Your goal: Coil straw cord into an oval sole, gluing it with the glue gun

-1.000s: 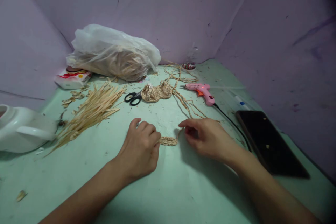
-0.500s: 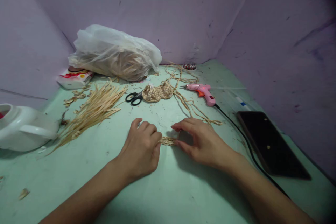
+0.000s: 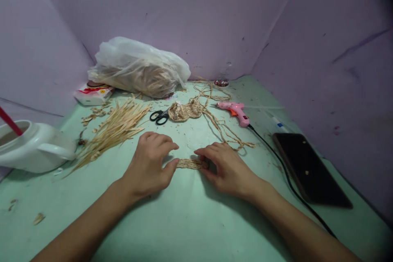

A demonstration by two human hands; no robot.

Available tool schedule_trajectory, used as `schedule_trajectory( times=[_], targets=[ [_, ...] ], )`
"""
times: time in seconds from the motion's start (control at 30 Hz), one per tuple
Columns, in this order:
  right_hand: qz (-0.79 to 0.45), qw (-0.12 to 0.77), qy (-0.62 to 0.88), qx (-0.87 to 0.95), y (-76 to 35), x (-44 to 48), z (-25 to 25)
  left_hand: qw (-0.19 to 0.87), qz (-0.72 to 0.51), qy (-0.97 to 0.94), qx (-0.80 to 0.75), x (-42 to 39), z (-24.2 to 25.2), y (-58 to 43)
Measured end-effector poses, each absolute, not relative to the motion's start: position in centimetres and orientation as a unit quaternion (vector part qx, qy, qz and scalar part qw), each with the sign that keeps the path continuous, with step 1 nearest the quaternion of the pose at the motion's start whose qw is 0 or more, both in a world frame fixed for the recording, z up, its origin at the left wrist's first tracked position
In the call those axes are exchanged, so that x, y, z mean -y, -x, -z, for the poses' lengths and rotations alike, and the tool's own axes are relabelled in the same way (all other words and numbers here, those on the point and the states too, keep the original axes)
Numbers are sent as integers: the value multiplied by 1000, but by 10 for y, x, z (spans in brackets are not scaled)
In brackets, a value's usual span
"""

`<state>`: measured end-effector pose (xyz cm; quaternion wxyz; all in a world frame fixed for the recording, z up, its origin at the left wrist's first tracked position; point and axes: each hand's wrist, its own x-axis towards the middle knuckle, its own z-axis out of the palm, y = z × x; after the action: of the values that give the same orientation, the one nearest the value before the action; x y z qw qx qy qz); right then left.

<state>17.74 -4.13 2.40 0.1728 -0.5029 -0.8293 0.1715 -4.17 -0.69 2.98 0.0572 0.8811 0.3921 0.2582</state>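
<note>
A short, flat braided strip (image 3: pixel 190 164) of tan plant fibre lies crosswise on the green tabletop between my hands. At its left end is my left hand (image 3: pixel 150 164), open, its thumb tip against the strip and its index finger raised away. My right hand (image 3: pixel 227 168) is curved around the other end, thumb at the near edge and fingers at the far edge. Part of that end is hidden in the hand. Beyond them, a woven fibre piece (image 3: pixel 186 111) with two rounded ends lies beside black-handled scissors (image 3: pixel 159 117).
On the right are a pink glue gun (image 3: pixel 236 111) with a black cord (image 3: pixel 284 168) and a dark phone or tablet (image 3: pixel 311 172). Dry fibre strips (image 3: pixel 119 125) and a white jug (image 3: pixel 39 147) lie left. A plastic bag (image 3: pixel 138 67) and braided cord (image 3: pixel 224 129) are farther back.
My left hand has slid left and opened, uncovering more of the strip's left end. My right hand remains at the right end. The camera view has shifted slightly.
</note>
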Motion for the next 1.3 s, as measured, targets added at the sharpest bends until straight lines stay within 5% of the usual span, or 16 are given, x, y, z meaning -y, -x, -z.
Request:
schedule_trajectory(
  times=[0.23,1.3],
  targets=[
    [-136,205,499,831,-169,43,-18,113,-118,-894,-417,12,-36,40],
    [-145,267,512,803,-143,38,-2,206,-74,-834,-507,6,-32,36]
  ],
)
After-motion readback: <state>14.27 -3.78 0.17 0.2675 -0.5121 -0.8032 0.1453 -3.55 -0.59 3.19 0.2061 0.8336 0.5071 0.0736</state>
